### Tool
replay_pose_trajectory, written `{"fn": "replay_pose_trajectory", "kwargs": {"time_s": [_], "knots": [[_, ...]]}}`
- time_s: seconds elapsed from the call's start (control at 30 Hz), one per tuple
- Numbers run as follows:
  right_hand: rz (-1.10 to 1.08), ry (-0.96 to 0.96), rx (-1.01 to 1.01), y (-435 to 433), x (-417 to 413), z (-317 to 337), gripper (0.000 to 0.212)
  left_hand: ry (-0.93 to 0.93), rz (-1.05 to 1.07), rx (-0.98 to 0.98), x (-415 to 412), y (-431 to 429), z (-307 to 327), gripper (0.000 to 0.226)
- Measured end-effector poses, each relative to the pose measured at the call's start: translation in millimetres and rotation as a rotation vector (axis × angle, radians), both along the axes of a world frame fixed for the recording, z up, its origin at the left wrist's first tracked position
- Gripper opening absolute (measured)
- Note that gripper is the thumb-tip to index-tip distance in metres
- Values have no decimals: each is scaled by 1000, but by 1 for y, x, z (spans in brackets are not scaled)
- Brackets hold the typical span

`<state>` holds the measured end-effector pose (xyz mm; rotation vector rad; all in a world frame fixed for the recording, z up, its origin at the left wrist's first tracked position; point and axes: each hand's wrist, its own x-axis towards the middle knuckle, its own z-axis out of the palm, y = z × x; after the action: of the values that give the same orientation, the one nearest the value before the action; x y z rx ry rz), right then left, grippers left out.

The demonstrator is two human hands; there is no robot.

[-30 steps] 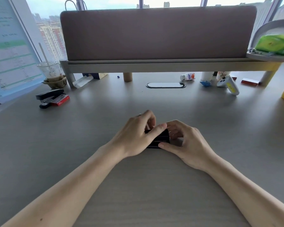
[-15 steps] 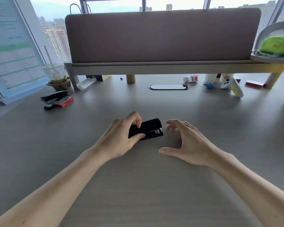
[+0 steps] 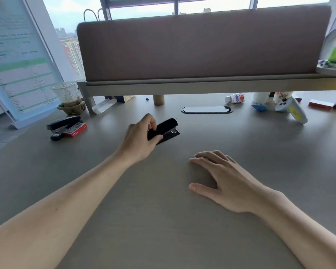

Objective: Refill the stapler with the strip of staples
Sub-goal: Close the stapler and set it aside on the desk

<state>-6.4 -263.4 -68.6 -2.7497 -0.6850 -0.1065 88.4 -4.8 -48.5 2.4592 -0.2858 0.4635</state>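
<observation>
Moved away from the right hand (image 3: 227, 177), the small black plastic stapler (image 3: 166, 130) is gripped by the left hand (image 3: 142, 140) over the grey desk (image 3: 163, 220); right hand lies apart, flat, empty.

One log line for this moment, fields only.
left hand: grips black stapler | right hand: empty, flat on desk | stapler: closed

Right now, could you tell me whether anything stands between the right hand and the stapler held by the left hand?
Nothing visible does. Only bare desk lies between the right hand and the stapler gripped by the left hand.
</observation>
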Motion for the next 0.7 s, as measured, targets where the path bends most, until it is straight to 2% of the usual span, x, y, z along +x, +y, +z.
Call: {"fn": "replay_pose_trajectory", "kwargs": {"time_s": [0.2,0.37,0.7], "knots": [[31,4,20,3,25,-1,79,0,119,2,70,-15,-16,28],[25,-24,-1,4,28,-4,77,-28,128,-4,108,-20,-21,28],[30,-9,15,3,28,-4,72,-86,89,-11,130,-24,-30,27]]}}
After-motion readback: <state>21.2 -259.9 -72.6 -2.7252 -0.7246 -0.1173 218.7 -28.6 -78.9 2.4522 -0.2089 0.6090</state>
